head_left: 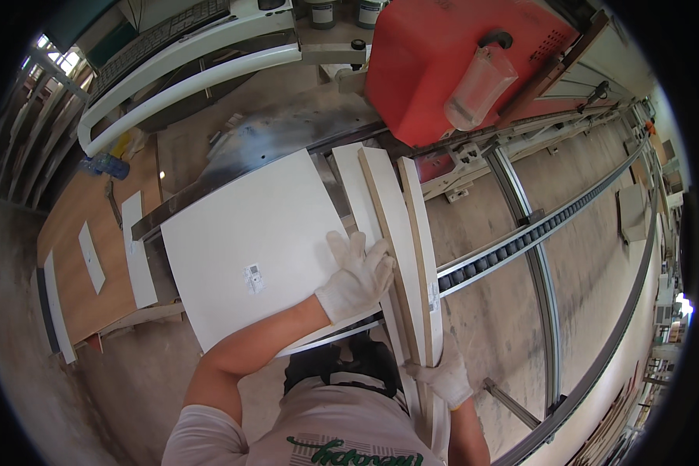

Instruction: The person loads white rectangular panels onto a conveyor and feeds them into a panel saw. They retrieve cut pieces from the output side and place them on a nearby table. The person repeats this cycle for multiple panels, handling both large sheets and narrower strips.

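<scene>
My left hand [357, 276], in a pale work glove, reaches across a large white panel [252, 225] with a small label. Its fingers are spread, and their tips meet the edge of a long white board strip [388, 194]. Beside this strip, another narrow white strip [421, 256] stands slightly apart, its pale brown edge showing. My right hand [446, 378], also gloved, is closed round the near part of this outer strip, close to my body. The fingers on its far side are partly hidden.
A red machine housing [435, 70] with a clear plastic cup stands ahead. To the right run a roller track [551, 213] and metal rails [547, 311]. A wood-coloured table [109, 248] at left bears white strips. A white tubular frame [202, 85] stands at the upper left.
</scene>
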Demonstrator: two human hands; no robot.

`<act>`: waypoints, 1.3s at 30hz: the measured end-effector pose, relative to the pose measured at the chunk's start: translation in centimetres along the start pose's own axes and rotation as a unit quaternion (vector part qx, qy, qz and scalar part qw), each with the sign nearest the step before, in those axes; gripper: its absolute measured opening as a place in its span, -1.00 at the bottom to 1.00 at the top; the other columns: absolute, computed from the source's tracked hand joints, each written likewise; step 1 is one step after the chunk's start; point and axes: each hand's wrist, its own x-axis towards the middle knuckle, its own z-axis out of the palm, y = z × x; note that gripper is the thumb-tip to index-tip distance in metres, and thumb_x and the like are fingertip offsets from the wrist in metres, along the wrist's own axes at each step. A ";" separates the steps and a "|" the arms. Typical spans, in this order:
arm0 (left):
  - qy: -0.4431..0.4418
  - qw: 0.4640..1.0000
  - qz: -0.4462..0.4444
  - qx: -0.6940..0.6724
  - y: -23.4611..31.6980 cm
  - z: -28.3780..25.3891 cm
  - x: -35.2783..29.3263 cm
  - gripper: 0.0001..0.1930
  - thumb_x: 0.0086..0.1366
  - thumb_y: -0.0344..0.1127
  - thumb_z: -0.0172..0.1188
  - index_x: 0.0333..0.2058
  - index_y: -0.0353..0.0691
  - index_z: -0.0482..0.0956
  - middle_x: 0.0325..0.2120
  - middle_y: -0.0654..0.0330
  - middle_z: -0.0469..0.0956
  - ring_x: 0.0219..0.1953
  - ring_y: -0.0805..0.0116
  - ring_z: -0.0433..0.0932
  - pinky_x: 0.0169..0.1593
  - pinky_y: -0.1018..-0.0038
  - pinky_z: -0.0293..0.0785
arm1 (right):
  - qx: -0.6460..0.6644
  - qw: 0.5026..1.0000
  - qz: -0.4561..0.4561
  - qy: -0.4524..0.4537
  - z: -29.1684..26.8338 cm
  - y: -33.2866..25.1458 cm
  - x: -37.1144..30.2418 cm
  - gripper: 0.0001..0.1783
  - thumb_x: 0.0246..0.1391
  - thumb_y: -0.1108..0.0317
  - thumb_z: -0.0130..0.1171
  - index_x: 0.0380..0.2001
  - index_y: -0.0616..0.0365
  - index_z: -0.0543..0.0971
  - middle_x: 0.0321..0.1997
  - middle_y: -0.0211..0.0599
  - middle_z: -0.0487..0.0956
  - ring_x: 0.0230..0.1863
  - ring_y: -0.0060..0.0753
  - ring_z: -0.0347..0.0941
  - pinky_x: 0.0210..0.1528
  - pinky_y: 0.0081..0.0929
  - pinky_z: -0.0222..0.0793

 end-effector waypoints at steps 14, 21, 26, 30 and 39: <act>-0.042 0.993 0.035 0.104 -0.8 3.1 5.8 -0.75 0.24 -0.20 0.32 -0.45 -0.29 0.61 -0.51 -0.04 0.35 -0.32 -0.22 0.37 -0.15 -0.82 0.27 | 0.009 0.995 -0.046 0.088 -3.0 7.1 0.6 -0.08 -0.27 0.48 0.68 0.26 0.28 0.51 0.08 -0.06 0.70 0.07 -0.20 0.69 0.20 -0.21 0.63; -0.105 0.965 0.186 0.153 -3.2 4.0 6.4 -0.73 0.22 -0.21 0.32 -0.52 -0.26 0.54 -0.47 -0.11 0.35 -0.13 -0.35 0.43 -0.12 -0.81 0.25 | 0.056 0.994 -0.051 0.073 -3.8 8.1 2.1 -0.02 -0.21 0.41 0.69 0.35 0.32 0.50 0.15 0.01 0.71 0.15 -0.15 0.68 0.27 -0.22 0.61; -0.030 0.988 0.154 0.010 -3.3 4.4 7.4 -0.79 0.25 -0.28 0.33 -0.31 -0.33 0.61 -0.23 -0.11 0.40 -0.10 -0.29 0.43 -0.07 -0.59 0.29 | 0.036 0.997 -0.051 0.048 -4.0 7.8 2.0 -0.01 -0.21 0.49 0.66 0.37 0.35 0.47 0.13 -0.11 0.72 0.15 -0.31 0.65 0.28 -0.26 0.59; -0.001 0.984 0.176 0.020 -4.0 4.9 7.7 -0.77 0.24 -0.32 0.36 -0.20 -0.31 0.60 -0.15 -0.08 0.39 -0.11 -0.15 0.38 -0.09 -0.35 0.28 | 0.099 0.994 -0.020 0.042 -4.4 7.8 2.1 -0.12 -0.02 0.38 0.59 0.40 0.32 0.50 0.20 0.02 0.71 0.18 -0.16 0.68 0.30 -0.22 0.59; 0.025 0.992 0.089 -0.091 -3.6 5.6 7.0 -0.72 0.31 -0.09 0.40 -0.29 -0.20 0.67 -0.08 0.02 0.43 0.00 -0.16 0.37 -0.01 -0.31 0.21 | -0.209 0.964 -0.072 0.149 -4.6 5.5 -0.6 -0.19 0.06 0.28 0.53 0.38 0.32 0.55 0.02 0.10 0.55 0.01 0.19 0.60 0.09 -0.02 0.60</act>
